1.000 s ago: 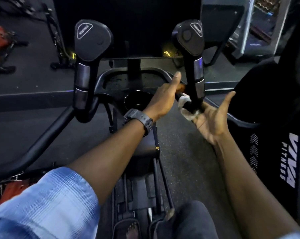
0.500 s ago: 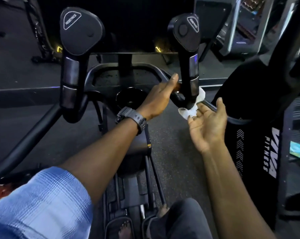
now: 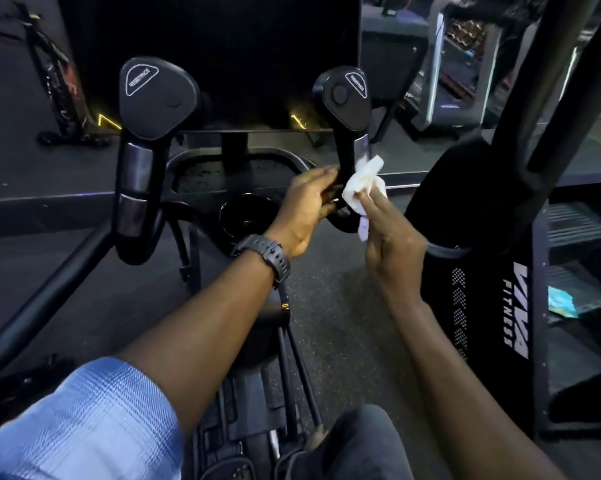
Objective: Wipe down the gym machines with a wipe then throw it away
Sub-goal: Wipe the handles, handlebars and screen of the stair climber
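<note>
a crumpled white paper wipe [image 3: 363,183], soft and creased into folds with a loose tail hanging down, sits against the lower part of the right-hand black matte handle post [image 3: 349,147] of the gym machine, a little toward 1 o'clock from the middle of the view. the right hand [image 3: 394,244] reaches up from 5 o'clock with its fingers nearly straight, their tips pressing the wipe onto the post; it is not curled round it. the left hand [image 3: 307,209], wearing a black rubbery wristwatch [image 3: 266,256] with a ribbed strap, comes in from 7 o'clock and its curled fingers grip the same post from the other side, just beside the wipe.

that post rises to a smooth, rounded triangular black head [image 3: 344,98] with a round button and a small printed label. its twin, the left-hand handle post [image 3: 138,188], stands well apart at 10 o'clock, with two glossy grey metal bands on its shaft and the same triangular head. between the posts lie a shallow black tray [image 3: 236,171] with a speckled, gritty floor and, below it, a round glossy black cup holder [image 3: 247,214].

at 3 o'clock a black plastic housing [image 3: 493,271] carries white "viva fitness" lettering and a dotted pattern. a pale blue woven sleeve [image 3: 81,424] fills 8 o'clock. the floor [image 3: 333,323] is dark, flecked rubber.
</note>
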Tool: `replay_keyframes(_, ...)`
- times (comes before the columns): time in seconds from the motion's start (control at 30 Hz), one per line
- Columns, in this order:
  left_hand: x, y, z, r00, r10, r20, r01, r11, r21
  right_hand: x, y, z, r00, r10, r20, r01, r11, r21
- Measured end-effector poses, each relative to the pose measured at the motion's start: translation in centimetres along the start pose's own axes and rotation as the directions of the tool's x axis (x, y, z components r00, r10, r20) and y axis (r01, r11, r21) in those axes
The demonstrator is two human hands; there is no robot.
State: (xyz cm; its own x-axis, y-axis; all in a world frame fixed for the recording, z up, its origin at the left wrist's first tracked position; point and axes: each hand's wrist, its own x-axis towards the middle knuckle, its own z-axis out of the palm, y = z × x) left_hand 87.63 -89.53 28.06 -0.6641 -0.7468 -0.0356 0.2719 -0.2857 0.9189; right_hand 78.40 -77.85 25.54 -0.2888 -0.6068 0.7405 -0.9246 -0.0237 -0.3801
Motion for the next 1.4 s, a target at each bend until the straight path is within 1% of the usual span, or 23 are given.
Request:
replay_keyframes(0.07,0.2,0.5,-0.4,1.000,0.005,0.019,-0.006,0.996,0.085,1.5,0.5,0.1,0.986,-0.153,-0.070,0.136,0.969,-0.204)
replay_keyframes(0.13,0.2,0.8,-0.9,0.997,0.030,0.076,-0.043,0.984,0.174,3.6,0.5,-0.2,0.940,-0.334,-0.066,0.280,0.870,-0.406)
replay_keyframes(0.23,0.1,0.7,-2.2,0.984,0.092,0.152,-0.138,0.934,0.328,5.3,0.7,-1.1,0.815,-0.576,0.062,0.512,0.665,-0.543)
replay_keyframes(0.3,0.1,0.5,-3.5,0.973,0.132,0.188,-0.213,0.821,0.530,5.4,0.9,-1.0,0.730,-0.651,0.208,0.644,0.553,-0.528)
replay_keyframes(0.37,-0.1,-0.3,-4.9,0.977,0.155,0.149,-0.215,0.697,0.684,4.9,1.2,0.0,0.674,-0.625,0.394,0.719,0.433,-0.543)
replay_keyframes(0.4,-0.3,-0.7,-5.4,0.981,0.158,0.115,-0.193,0.676,0.711,4.4,1.4,0.7,0.654,-0.579,0.488,0.741,0.359,-0.567)
replay_keyframes(0.47,-0.7,-1.6,-5.9,0.982,0.168,0.087,-0.176,0.646,0.743,3.3,1.4,2.1,0.610,-0.434,0.663,0.785,0.222,-0.578)
replay_keyframes(0.53,-0.8,-2.2,-6.1,0.975,0.203,0.092,-0.200,0.607,0.769,2.9,0.6,3.6,0.558,-0.262,0.787,0.829,0.150,-0.538)
replay_keyframes(0.6,-0.5,-2.3,-6.3,0.971,0.231,0.069,-0.203,0.626,0.753,2.7,-0.3,5.2,0.530,-0.096,0.842,0.844,0.154,-0.514)
replay_keyframes(0.67,-0.3,-2.3,-6.6,0.972,0.236,0.014,-0.174,0.673,0.719,2.3,-0.4,7.0,0.528,0.057,0.847,0.819,0.231,-0.526)
replay_keyframes(0.73,-0.2,-2.3,-7.0,0.974,0.226,-0.014,-0.150,0.690,0.708,2.2,-0.3,8.4,0.593,0.117,0.796,0.762,0.236,-0.603)
replay_keyframes(0.8,-0.4,-2.1,-7.3,0.977,0.215,0.000,-0.152,0.691,0.707,2.3,-0.5,8.7,0.601,0.136,0.788,0.753,0.233,-0.615)
replay_keyframes(0.87,-0.4,-2.0,-7.4,0.980,0.200,-0.005,-0.141,0.706,0.694,2.0,-0.7,7.4,0.540,0.132,0.831,0.804,0.213,-0.556)
replay_keyframes(0.93,-0.3,-2.0,-7.5,0.982,0.190,-0.015,-0.131,0.730,0.671,1.3,-0.7,5.9,0.455,0.132,0.881,0.869,0.149,-0.471)
replay_keyframes(0.97,-0.3,-2.0,-7.5,0.981,0.192,-0.018,-0.131,0.736,0.664,1.2,-0.5,5.7,0.439,0.144,0.887,0.883,0.114,-0.456)
replay_keyframes(1.03,-0.4,-2.0,-7.5,0.980,0.200,-0.012,-0.141,0.731,0.668,1.7,0.3,6.9,0.494,0.163,0.854,0.855,0.085,-0.511)
replay_keyframes(1.13,-0.5,-2.3,-7.5,0.977,0.213,0.023,-0.170,0.706,0.688,3.1,0.0,10.1,0.590,0.258,0.765,0.749,0.179,-0.638)
replay_keyframes(1.17,-0.4,-2.3,-7.5,0.976,0.215,0.034,-0.178,0.699,0.693,3.1,0.0,10.5,0.608,0.266,0.748,0.724,0.201,-0.660)
replay_keyframes(1.2,-0.4,-2.3,-7.6,0.977,0.212,0.036,-0.177,0.698,0.694,3.0,0.0,10.4,0.600,0.272,0.752,0.720,0.225,-0.656)
replay_keyframes(1.23,-0.4,-2.3,-7.5,0.977,0.209,0.033,-0.173,0.701,0.692,3.0,-0.1,9.6,0.573,0.267,0.775,0.732,0.258,-0.630)
replay_keyframes(1.27,-0.3,-2.3,-7.6,0.978,0.207,0.029,-0.170,0.707,0.687,2.7,-0.2,8.4,0.534,0.258,0.805,0.767,0.254,-0.589)
replay_keyframes(1.33,-0.4,-2.3,-7.5,0.978,0.205,0.033,-0.170,0.701,0.693,2.4,0.3,5.8,0.433,0.148,0.889,0.874,0.172,-0.454)
replay_keyframes(1.4,-0.5,-2.3,-7.3,0.976,0.212,0.042,-0.178,0.678,0.713,2.8,0.8,3.9,0.308,0.009,0.951,0.947,0.093,-0.307)
